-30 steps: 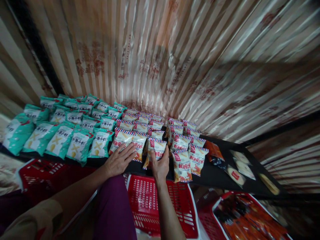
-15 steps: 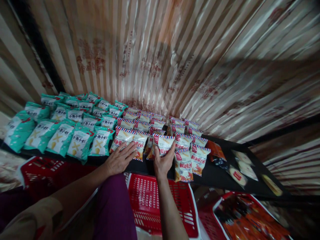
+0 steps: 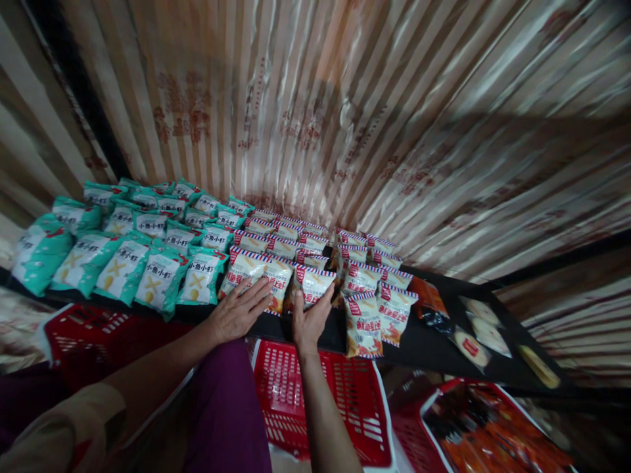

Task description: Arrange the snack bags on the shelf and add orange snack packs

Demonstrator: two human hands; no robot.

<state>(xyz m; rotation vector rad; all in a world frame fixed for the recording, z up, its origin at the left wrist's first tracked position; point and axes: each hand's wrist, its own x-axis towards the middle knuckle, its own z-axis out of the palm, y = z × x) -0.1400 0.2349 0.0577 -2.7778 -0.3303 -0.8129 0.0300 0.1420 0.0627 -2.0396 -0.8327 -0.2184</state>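
Observation:
My left hand (image 3: 240,312) lies with fingers stretched flat against the front of two white snack bags (image 3: 277,272) with striped top edges. Between the thumb and fingers of my right hand (image 3: 310,323) is another such snack bag (image 3: 311,281), upright in the front row just right of those two. Behind it stand more white bags (image 3: 282,247) in rows. To the right of my right hand, past a small gap, a further group holds two front bags (image 3: 363,328) that lean back. The lower part of the held bag is hidden by my hand.
Teal snack bags (image 3: 160,279) fill the left of the black shelf (image 3: 335,338). An orange packet (image 3: 428,299), several pale packets (image 3: 470,348) and a yellow piece (image 3: 539,366) lie right. Below are red baskets (image 3: 283,381), one with orange packets (image 3: 493,433). A striped curtain (image 3: 305,98) hangs behind.
My right hand has moved left with the snack bag, bringing it up beside the bags at my left hand. The gap to the right-hand group is wider. My left hand stays put.

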